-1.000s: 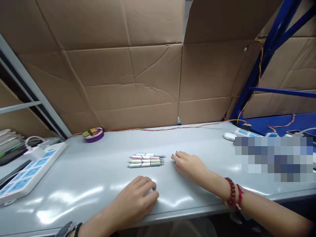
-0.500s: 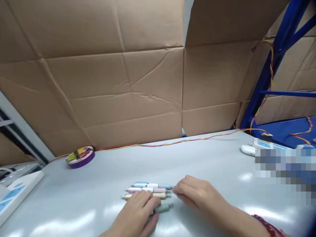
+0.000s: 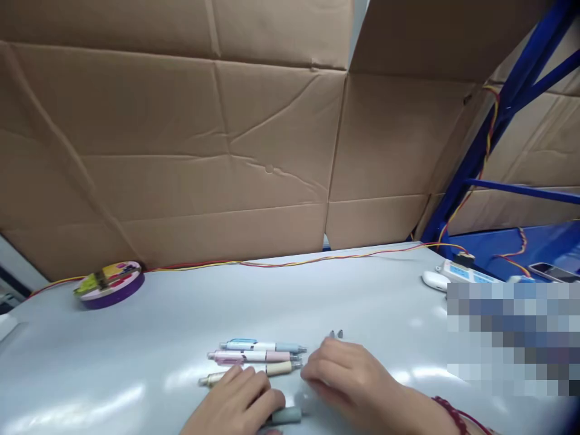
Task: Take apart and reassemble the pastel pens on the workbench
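Observation:
My left hand [image 3: 238,402] is closed around a green pen [image 3: 286,415], whose pale green end sticks out to the right. Above that hand, three click pens lie side by side: a blue and white pen [image 3: 267,346], a pink and white pen [image 3: 254,356] and a cream-coloured pen [image 3: 280,368], partly covered by my left fingers. My right hand [image 3: 353,377] is curled near the right ends of these pens, its fingertips pressed together; anything between them is hidden. Just beyond its knuckles are two small dark pointed pieces [image 3: 336,333] on the table.
A round purple-sided box [image 3: 111,287] sits at the table's back left. Red and yellow wires [image 3: 281,263] run along the back edge below the cardboard [image 3: 217,181]. At right are a white mouse-like object [image 3: 435,280], a power strip [image 3: 471,273] and a blue metal frame [image 3: 457,193].
My left hand and the green pen have come nearer to me, away from the other pens. The two small pointed pieces now show beyond my right hand. The camera view has shifted somewhat.

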### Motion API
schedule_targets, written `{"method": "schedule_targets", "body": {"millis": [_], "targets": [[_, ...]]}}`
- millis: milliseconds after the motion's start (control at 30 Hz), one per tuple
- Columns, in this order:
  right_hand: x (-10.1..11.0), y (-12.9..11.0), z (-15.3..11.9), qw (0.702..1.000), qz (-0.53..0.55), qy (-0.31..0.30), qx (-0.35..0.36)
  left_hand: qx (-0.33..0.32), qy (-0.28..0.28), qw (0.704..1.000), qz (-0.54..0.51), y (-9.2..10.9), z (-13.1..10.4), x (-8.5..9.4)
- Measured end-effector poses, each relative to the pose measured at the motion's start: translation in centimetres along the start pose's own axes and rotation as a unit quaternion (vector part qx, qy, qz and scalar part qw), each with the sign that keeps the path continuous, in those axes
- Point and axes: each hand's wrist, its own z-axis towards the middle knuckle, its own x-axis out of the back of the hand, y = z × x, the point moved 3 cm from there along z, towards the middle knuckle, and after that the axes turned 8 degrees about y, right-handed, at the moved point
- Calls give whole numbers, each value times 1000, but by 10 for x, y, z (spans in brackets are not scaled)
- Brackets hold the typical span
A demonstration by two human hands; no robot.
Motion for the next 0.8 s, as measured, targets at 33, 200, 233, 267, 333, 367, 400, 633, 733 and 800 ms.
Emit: {"method": "schedule_targets", "body": {"millis": [33, 200, 233, 267, 333, 367, 400, 633, 733, 800], "targets": [[1, 3, 1, 1000, -2, 0, -12, 2, -6, 1000, -3, 2, 2, 4], [15, 12, 1, 995, -21, 18, -97, 12, -24, 999, -34, 9, 4, 15], [21, 11, -1, 992, -22, 26, -122, 16, -20, 999, -39, 10, 3, 15], [27, 10, -5, 987, -18, 38, -154, 19, -11, 999, -42, 10, 2, 14], [37, 4, -15, 969, -1, 86, -233, 21, 17, 999, -47, 10, -1, 11], [40, -1, -21, 955, 11, 115, -273, 22, 37, 998, -48, 10, -2, 10], [40, -6, -28, 941, 23, 140, -306, 18, 59, 997, -47, 10, -3, 10], [2, -58, -49, 895, 147, 196, -374, 82, 82, 991, -65, 30, -9, 34], [-7, -67, -50, 876, 184, 212, -392, 149, 109, 978, -98, 44, -23, 44], [-8, -68, -49, 863, 209, 226, -400, 206, 133, 962, -118, 50, -33, 44]]}}
